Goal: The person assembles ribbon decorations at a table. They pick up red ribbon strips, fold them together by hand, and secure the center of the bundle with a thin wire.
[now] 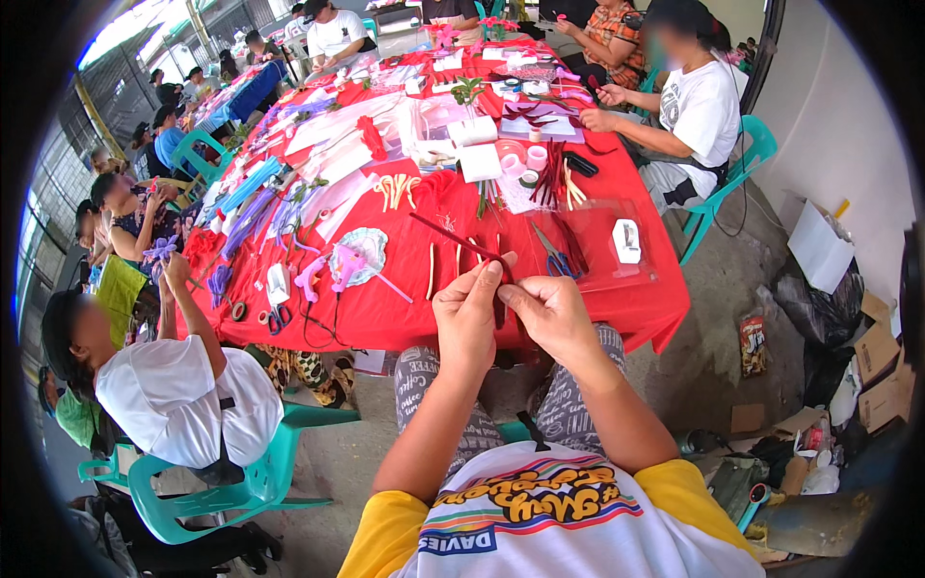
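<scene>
A dark red pipe cleaner (445,233) is held up over the near edge of the red-covered table (405,323). One length of it slants to the upper left, and it bends between my fingers, with a dark red part hanging below. My left hand (466,313) is closed in a pinch on it at the bend. My right hand (552,316) also pinches it, thumb forward, close beside the left. Just beyond the hands lie blue-handled scissors (557,260) and cream pipe cleaners (431,270). More dark red pipe cleaners (552,173) stand bundled farther back.
Pink glue guns (349,267) with cords lie to the left, near dark scissors (278,319). A white paper roll (473,131) stands mid-table. People sit on green chairs (260,482) at both sides. Bags and cardboard (882,385) are piled on the floor at right.
</scene>
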Demonstrator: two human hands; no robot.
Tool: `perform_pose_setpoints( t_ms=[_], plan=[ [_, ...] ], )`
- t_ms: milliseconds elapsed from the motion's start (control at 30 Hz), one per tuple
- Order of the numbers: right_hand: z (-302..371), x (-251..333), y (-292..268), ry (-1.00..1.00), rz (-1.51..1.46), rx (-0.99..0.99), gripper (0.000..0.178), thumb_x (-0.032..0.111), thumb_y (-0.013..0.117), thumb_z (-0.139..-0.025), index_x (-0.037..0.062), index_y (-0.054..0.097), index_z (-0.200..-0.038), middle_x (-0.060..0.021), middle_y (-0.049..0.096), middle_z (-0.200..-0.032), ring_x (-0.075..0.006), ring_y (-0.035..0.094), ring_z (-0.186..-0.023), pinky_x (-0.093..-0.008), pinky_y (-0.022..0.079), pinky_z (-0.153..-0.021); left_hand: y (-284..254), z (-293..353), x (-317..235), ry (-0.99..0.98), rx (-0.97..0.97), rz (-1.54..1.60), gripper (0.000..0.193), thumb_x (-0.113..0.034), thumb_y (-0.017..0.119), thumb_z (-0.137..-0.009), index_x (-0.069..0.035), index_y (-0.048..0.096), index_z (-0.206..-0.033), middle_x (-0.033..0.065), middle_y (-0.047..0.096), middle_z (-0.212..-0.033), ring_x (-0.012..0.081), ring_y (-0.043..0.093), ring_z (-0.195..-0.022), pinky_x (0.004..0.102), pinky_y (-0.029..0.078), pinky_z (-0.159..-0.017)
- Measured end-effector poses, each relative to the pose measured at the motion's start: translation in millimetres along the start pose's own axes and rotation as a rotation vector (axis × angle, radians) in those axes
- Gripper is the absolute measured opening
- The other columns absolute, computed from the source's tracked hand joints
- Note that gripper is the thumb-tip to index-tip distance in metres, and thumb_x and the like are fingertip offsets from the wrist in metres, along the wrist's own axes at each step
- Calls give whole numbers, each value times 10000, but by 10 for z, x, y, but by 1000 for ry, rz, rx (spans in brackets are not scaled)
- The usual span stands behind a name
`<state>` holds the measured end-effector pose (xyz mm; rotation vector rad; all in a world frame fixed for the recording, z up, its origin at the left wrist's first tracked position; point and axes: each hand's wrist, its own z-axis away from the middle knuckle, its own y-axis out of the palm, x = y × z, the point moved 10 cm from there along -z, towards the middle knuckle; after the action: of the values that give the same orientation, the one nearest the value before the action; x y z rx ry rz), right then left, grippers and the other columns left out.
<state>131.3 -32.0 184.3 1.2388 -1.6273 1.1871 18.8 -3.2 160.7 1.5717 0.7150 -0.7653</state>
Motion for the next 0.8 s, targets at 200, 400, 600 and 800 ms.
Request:
perform_pose_setpoints(
  t_ms=[200,400,600,800],
  plan=[
    [32,-73,106,175,-404,35,235,121,640,-877,-22,636,-691,4,568,-585,-24,442,-540,-228,334,-455,-10,42,81,-85,5,15,201,-127,577,-916,24,672,-1008,93,685,-931,66,588,-740,224,480,-679],
    [66,-149,129,260,-327,70,234,119,656,-868,4,622,-667,21,564,-624,-17,437,-573,-207,334,-494,-6,46,92,-55,15,-23,217,-140,573,-921,19,661,-1040,86,684,-963,46,572,-722,202,461,-616],
    [56,-223,162,256,-399,122,226,149,643,-880,-3,645,-712,-8,583,-636,-52,495,-576,-201,370,-519,26,66,85,-21,19,9,252,-151,572,-922,30,640,-1084,87,674,-1013,43,552,-684,198,441,-569],
    [99,-299,248,353,-421,196,230,204,619,-899,5,641,-786,-5,569,-668,-62,498,-595,-215,387,-540,6,62,116,-31,9,16,238,-153,563,-930,10,648,-1082,46,667,-931,20,473,-559,190,376,-453]
  ],
)
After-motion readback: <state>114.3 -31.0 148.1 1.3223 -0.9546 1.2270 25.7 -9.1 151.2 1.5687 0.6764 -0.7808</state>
